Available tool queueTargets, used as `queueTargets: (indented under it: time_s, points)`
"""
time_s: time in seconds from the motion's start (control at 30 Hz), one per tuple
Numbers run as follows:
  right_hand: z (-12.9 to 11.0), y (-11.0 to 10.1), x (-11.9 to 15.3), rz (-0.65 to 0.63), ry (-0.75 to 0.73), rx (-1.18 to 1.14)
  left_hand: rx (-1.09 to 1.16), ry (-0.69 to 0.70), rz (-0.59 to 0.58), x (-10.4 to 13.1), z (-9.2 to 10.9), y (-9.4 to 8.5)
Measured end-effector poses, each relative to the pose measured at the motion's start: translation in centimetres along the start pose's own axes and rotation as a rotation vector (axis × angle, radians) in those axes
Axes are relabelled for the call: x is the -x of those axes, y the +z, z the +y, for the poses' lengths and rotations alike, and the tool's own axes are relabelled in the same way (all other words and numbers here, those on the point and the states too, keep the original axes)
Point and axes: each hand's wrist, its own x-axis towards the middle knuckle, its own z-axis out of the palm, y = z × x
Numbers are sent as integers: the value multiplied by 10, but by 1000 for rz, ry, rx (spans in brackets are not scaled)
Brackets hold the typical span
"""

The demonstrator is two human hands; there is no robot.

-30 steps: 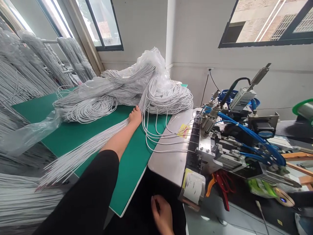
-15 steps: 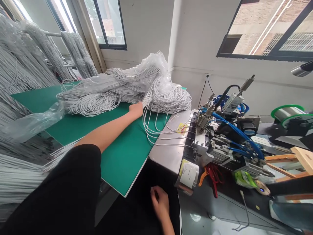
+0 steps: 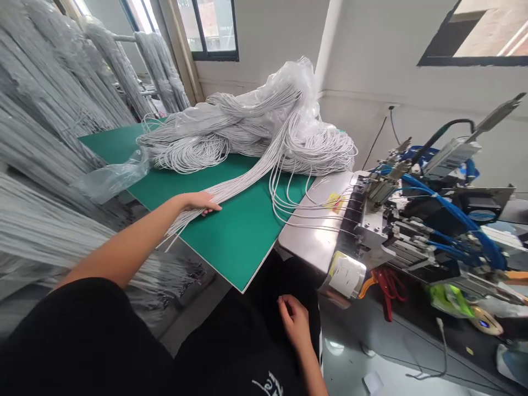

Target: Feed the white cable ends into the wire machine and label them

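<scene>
Grey-white cords hang in thick hanks on racks [image 3: 49, 110] at far left, filling that side. Next, green tabletop [image 3: 231, 242], bare at its near corner. Left hand [image 3: 201, 202]: fingers laid flat and close together, pressing a drawn-out bundle of white cords [image 3: 247, 179] against the green surface; the bundle runs from under the hand up and right to the heap. Heap of coiled white cords [image 3: 247, 132], partly in clear plastic bag [image 3: 289, 88], lies at the tabletop's far end. A few single strands [image 3: 297, 212] loop from the heap across to the steel plate of the machine [image 3: 412, 225], with blue hoses, at right. Right hand [image 3: 293, 319]: low near the lap, fingers loosely curled, holding nothing that can be seen.

Progress, judged: one bundle separated and straightened; most of the heap untouched. Yellow label on the plate and white sticker on the machine's corner unreadable.
</scene>
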Motion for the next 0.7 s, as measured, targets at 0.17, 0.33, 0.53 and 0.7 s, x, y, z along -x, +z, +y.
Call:
queueTargets:
  time_s: [0.17,0.33,0.53,0.7]
  points:
    - [0,7,-3,-37,-16,62,93,-23,-3,33,-29,-12]
    - [3,9,-3,-53,-35,72,142,-62,-84,56,-29,-23]
    - [10,9,-1,-70,-9,52,33,-127,-104,84,-20,-19]
    - [13,11,-3,-80,-5,35,-19,-138,-174,103,-20,-15]
